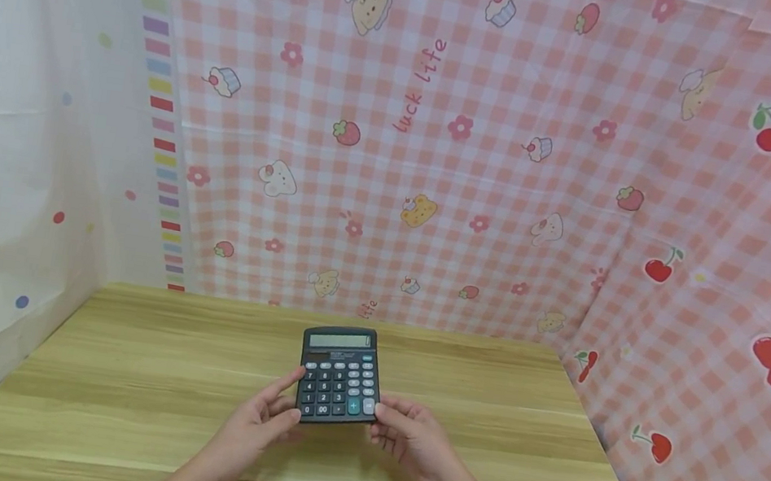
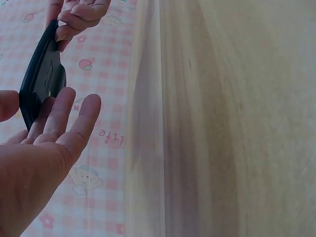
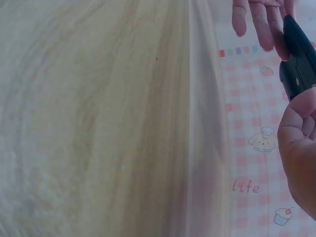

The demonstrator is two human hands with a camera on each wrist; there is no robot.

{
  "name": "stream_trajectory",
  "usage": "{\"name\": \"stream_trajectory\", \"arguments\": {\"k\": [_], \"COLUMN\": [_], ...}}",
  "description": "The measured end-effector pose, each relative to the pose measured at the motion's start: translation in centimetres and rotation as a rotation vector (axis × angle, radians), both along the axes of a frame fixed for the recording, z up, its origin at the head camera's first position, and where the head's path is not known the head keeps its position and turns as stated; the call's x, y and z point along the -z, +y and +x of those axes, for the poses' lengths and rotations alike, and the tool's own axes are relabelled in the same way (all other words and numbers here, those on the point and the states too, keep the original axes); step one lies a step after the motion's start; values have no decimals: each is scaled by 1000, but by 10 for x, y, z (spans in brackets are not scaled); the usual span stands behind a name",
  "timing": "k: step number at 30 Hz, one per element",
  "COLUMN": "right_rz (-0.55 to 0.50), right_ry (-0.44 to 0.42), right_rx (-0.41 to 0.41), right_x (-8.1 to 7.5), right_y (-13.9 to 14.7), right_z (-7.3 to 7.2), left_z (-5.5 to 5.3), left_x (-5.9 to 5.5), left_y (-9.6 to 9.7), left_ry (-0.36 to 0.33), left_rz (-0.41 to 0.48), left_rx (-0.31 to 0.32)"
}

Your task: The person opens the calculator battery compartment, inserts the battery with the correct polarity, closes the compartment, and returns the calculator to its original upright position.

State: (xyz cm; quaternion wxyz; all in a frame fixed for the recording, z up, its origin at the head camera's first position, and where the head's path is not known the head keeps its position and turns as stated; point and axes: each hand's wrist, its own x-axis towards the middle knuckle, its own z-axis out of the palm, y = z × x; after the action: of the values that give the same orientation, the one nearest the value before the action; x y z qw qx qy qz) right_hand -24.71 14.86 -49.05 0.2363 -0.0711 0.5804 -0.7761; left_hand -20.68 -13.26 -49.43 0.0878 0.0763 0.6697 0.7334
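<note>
A dark calculator (image 1: 339,375) with a grey display strip and rows of keys is held up above the wooden table, its face toward the head camera. My left hand (image 1: 259,418) grips its lower left edge, thumb at the front corner and fingers at the side and behind. At the lower right corner my right hand (image 1: 417,445) pinches it, thumb on the front near the last key and fingers curled beneath. The left wrist view shows the calculator (image 2: 43,74) edge-on, its back facing the table. In the right wrist view its back (image 3: 299,66) also shows.
The wood-grain table (image 1: 138,370) spreads out around both hands. A pink checked cloth (image 1: 409,71) with cartoon prints hangs behind the table's far edge and along the right. A pale dotted cloth (image 1: 4,162) hangs at the left.
</note>
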Motion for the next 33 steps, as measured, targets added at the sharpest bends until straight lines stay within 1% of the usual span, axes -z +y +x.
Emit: {"name": "stream_trajectory", "arguments": {"k": [11,15,18,23,27,33], "right_rz": [0,0,13,55,67,92], "right_ry": [-7,3,26,54,67,132], "right_rx": [7,1,2,12,29,29], "right_x": [0,0,0,-1,-3,-3], "right_y": [-1,-2,-3,-3,-3,-2], "right_z": [1,2,3,5,5,5], "left_z": [-2,-1,-1,-1,-1,-2], "left_x": [1,2,3,3,4,4], "left_y": [-4,-6,-7,-7,-6,-6], "left_ry": [-23,-9,8,9,-2,-16], "left_rz": [39,49,55,54,52,49], "left_rx": [31,48,60,62,55,57]}}
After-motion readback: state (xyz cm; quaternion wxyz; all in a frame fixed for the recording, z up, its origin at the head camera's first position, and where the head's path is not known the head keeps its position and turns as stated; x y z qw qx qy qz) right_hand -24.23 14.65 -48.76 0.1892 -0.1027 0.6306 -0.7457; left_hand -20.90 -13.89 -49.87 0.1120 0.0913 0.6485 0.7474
